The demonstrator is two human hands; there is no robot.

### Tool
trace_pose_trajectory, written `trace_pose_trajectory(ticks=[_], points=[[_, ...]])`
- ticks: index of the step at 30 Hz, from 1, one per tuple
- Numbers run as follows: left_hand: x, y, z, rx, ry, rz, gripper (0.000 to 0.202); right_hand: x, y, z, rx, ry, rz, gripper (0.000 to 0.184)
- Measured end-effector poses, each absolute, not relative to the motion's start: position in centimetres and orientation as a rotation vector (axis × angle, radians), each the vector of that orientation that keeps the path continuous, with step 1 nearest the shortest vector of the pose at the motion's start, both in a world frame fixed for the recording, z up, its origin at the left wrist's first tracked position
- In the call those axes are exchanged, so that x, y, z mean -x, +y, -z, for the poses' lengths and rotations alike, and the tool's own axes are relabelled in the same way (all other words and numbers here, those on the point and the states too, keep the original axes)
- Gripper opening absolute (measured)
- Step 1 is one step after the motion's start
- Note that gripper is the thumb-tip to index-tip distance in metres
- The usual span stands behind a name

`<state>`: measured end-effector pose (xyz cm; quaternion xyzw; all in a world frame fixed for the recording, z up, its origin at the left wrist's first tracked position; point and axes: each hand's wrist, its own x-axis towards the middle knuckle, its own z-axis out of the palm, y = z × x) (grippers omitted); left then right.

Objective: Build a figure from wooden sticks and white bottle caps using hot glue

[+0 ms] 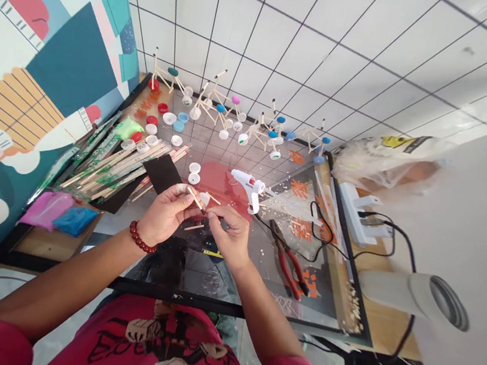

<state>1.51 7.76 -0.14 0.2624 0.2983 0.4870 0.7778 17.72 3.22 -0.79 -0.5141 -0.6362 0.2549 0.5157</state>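
Observation:
My left hand [167, 211] pinches a thin wooden stick [195, 198] over the glass table [257, 281]. A bead bracelet [140, 239] circles that wrist. My right hand [230, 232] is closed just beside it, its fingertips meeting the stick's lower end and a small white cap [203, 199]. A short loose stick [194, 227] lies on the glass between the two hands. A white glue gun [247, 184] rests just beyond my right hand.
A pile of sticks and wrappers [114, 167] lies at the left, with loose bottle caps [161, 125] behind. Several stick-and-cap models [234, 118] stand at the table's far edge. Red pliers [291, 262], a power strip [359, 214] and black cables lie at the right.

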Motion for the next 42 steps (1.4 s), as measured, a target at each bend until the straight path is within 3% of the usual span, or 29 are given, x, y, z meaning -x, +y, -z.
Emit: trace_pose_trajectory(ticks=[14,27,39,42], points=[[-1.5,7.7,0.2,-0.554,0.682,-1.09,0.028,-17.5,2.8,1.0,1.235,-1.653,-0.302,0.015],[-1.5,7.4,0.1,-0.611,0.597,-1.041,0.026,-17.9,3.1,0.7,1.34,-1.597,-0.533,0.015],[-0.9,8.0,-0.4,-0.497,0.602,-1.044,0.025,-23.2,-0.1,-0.7,1.472,-1.903,-0.404,0.012],[-0.8,8.0,-0.7,-0.5,0.57,-1.053,0.023,-25.0,-2.0,-0.8,1.588,-1.933,-0.4,0.019]])
